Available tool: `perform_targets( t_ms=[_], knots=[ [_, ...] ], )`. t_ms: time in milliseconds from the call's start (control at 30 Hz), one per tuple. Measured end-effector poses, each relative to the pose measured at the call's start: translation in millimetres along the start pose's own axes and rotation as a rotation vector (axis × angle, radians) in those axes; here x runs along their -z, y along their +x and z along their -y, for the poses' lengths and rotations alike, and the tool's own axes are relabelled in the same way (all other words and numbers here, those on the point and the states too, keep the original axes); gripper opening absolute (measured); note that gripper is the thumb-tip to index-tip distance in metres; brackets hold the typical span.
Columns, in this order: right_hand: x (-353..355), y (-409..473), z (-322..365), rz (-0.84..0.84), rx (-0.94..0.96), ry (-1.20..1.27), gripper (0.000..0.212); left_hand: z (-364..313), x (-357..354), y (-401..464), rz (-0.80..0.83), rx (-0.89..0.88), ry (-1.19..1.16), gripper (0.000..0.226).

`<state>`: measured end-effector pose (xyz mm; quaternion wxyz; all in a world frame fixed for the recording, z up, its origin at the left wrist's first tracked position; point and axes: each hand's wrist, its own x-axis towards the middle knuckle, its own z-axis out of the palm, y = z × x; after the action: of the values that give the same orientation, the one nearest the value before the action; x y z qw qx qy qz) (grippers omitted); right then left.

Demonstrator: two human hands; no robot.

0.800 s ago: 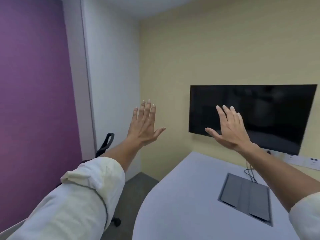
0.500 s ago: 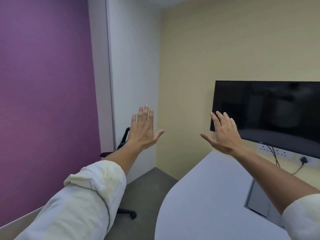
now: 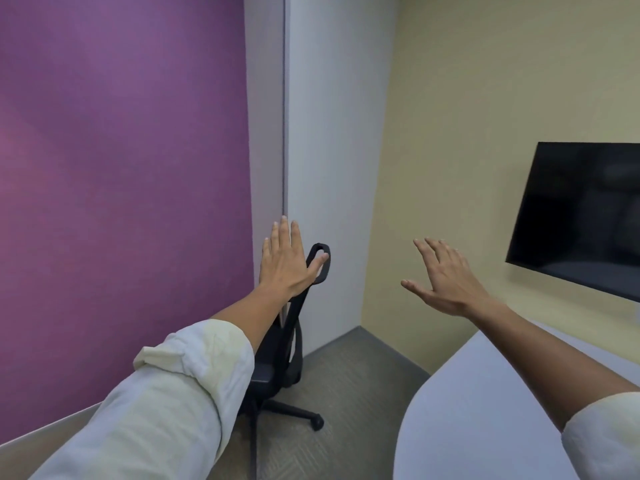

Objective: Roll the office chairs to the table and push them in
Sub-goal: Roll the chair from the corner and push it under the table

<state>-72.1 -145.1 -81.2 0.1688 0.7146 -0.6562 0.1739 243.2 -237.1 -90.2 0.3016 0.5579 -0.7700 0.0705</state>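
Both arms reach forward with rolled pale sleeves. The left hand (image 3: 287, 263) is spread flat with fingers together, holding nothing, raised in front of the top of the black mesh-backed office chair (image 3: 287, 344). The right hand (image 3: 446, 278) is likewise splayed and empty, in the air. The chair stands by the purple wall panel (image 3: 121, 168), well apart from the rounded edge of the pale grey table (image 3: 485, 417), with bare grey carpet (image 3: 349, 386) between them.

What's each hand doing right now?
Left hand: open, fingers spread, holding nothing.
Right hand: open, holding nothing.
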Motion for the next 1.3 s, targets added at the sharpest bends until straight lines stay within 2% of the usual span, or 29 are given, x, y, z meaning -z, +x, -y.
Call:
perform_targets(
  t_ms=[267,600,767,933,1133,1300],
  knots=[
    [-72,78,-4,0.035,0.182,0.003,0.084,24,-76,42,0.088,0.000,0.024,0.096],
    [-172,166,-52,0.099,0.243,0.072,0.079,2,-178,116,0.224,0.076,-0.115,0.097],
    [-211,187,-62,0.131,0.210,0.121,0.078,-6,-228,143,0.273,0.061,-0.140,0.098],
    [-246,194,-68,0.218,0.170,0.131,0.086,-1,-279,168,0.338,-0.057,-0.113,0.099],
    [-267,211,-73,0.277,0.096,0.104,0.091,14,-329,203,0.443,0.038,-0.221,0.100],
    [-292,229,-66,0.297,0.052,0.079,0.091,38,-374,231,0.620,0.191,-0.309,0.100]
  ],
)
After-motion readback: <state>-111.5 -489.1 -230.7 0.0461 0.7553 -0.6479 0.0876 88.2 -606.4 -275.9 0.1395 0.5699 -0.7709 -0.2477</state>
